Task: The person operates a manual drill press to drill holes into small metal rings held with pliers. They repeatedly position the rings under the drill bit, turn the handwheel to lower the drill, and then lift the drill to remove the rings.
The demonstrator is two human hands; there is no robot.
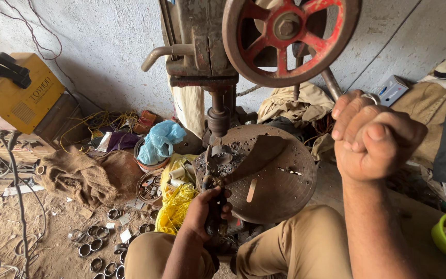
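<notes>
Right hand (pixel 375 137), nearest the lens, is closed in a fist around a lever handle (pixel 331 82) beneath the red wheel (pixel 290 36). Left hand (pixel 207 209) is closed on pliers (pixel 210 178) at the near-left edge of the round drill table (pixel 280 191), pinning a metal ring (pixel 223 154) under the drill chuck (pixel 218 120). Table's right half lies bare. Loose rings (pixel 96 245) crowd the floor left of the knees (pixel 295 243).

Rusty metal table (pixel 280 191) — matt, rough.
</notes>
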